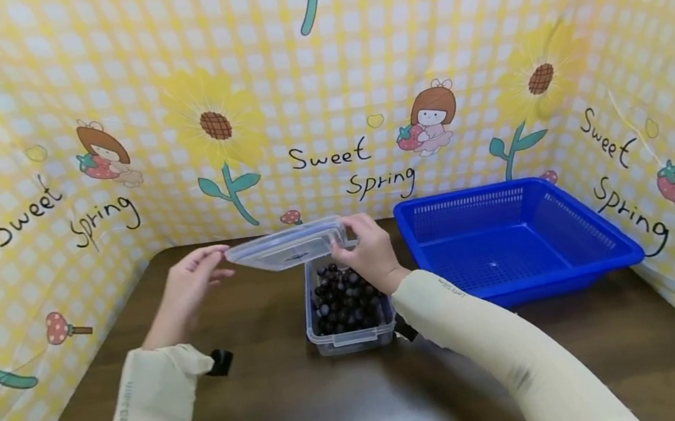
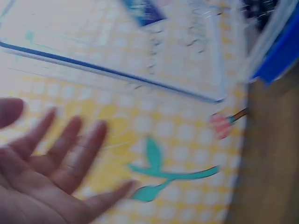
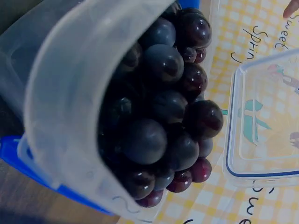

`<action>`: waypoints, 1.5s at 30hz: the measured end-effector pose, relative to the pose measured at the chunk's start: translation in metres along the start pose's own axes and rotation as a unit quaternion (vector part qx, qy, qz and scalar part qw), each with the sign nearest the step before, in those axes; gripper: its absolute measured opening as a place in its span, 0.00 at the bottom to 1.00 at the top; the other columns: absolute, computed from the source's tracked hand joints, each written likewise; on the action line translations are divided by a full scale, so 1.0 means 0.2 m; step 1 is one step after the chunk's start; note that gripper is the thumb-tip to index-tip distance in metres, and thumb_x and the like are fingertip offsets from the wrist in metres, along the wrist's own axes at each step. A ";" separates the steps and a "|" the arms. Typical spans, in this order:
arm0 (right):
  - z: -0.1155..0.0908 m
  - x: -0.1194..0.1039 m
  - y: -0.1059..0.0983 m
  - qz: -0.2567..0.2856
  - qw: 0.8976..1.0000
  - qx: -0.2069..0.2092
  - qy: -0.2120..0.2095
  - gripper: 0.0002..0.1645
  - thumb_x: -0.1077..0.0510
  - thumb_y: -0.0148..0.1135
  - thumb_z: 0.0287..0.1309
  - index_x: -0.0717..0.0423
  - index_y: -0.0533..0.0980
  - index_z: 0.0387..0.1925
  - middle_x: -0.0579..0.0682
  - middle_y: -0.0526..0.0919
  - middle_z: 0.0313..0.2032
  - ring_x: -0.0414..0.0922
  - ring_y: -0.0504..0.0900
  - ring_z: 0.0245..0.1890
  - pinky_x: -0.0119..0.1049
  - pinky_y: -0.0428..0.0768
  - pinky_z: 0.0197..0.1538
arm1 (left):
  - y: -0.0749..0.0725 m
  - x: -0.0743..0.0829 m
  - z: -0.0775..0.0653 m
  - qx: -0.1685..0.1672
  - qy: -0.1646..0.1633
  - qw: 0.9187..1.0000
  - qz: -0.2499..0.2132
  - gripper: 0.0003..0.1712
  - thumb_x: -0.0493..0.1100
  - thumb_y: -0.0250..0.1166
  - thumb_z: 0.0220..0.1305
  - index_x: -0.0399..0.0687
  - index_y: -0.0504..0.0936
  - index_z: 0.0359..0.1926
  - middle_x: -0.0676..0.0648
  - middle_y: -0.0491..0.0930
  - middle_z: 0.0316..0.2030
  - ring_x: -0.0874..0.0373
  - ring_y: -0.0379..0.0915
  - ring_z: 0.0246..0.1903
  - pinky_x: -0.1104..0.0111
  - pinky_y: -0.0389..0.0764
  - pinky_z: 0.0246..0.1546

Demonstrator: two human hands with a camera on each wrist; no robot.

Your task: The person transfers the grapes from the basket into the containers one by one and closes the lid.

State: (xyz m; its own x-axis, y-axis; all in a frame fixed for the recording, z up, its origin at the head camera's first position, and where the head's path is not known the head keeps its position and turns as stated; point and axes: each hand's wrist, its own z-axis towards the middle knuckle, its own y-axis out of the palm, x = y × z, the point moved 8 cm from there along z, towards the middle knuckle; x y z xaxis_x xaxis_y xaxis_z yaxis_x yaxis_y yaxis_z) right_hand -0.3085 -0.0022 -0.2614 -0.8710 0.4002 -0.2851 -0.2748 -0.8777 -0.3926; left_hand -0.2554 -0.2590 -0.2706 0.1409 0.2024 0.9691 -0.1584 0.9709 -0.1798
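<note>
My right hand (image 1: 372, 254) holds a clear plastic lid (image 1: 287, 246) with a blue seal by its right edge, tilted above a clear container (image 1: 356, 342). Dark grapes (image 1: 349, 301) are heaped inside that container; in the right wrist view these grapes (image 3: 170, 105) fill much of the picture behind the container's wall (image 3: 60, 93). At the lid's left edge is my left hand (image 1: 191, 278). Its fingers (image 2: 86, 149) look spread and loosely bent in the left wrist view, apart from the lid (image 2: 110, 72) there.
A blue plastic basket (image 1: 510, 236) with slotted sides stands to the right of the container. The brown tabletop (image 1: 275, 413) is bounded at the back and sides by a yellow checked cloth (image 1: 307, 85) with printed flowers.
</note>
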 end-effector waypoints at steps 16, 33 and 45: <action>-0.05 0.20 -0.10 0.078 0.979 0.066 0.174 0.19 0.72 0.69 0.41 0.73 0.78 0.40 0.59 0.76 0.29 0.53 0.81 0.30 0.40 0.83 0.36 | 0.33 -0.11 0.06 0.012 0.210 0.977 0.041 0.37 0.24 0.61 0.58 0.27 0.59 0.68 0.26 0.72 0.54 0.38 0.70 0.53 0.55 0.71 0.55; 0.06 0.25 -0.21 0.121 0.972 0.035 0.198 0.32 0.68 0.67 0.52 0.65 0.70 0.61 0.60 0.79 0.30 0.53 0.79 0.30 0.41 0.80 0.38 | 0.37 0.03 0.15 0.022 0.212 0.974 0.079 0.35 0.27 0.62 0.61 0.31 0.60 0.68 0.31 0.78 0.36 0.71 0.70 0.28 0.79 0.73 0.31; 0.08 0.37 -0.19 0.185 0.906 -0.090 0.370 0.35 0.60 0.66 0.59 0.53 0.67 0.67 0.51 0.76 0.31 0.38 0.74 0.26 0.35 0.82 0.30 | 0.41 0.01 0.20 -0.003 0.082 0.996 -0.015 0.36 0.30 0.61 0.63 0.38 0.59 0.70 0.54 0.70 0.26 0.68 0.68 0.22 0.77 0.75 0.27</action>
State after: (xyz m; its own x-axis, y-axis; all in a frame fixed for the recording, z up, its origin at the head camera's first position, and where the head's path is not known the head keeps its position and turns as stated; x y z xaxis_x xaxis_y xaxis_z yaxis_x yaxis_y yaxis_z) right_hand -0.3679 0.0566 -0.2542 -0.3595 0.2123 -0.9087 0.1087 -0.9576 -0.2668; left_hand -0.3071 -0.1850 -0.2766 0.3038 0.1909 0.9334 -0.1464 0.9774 -0.1523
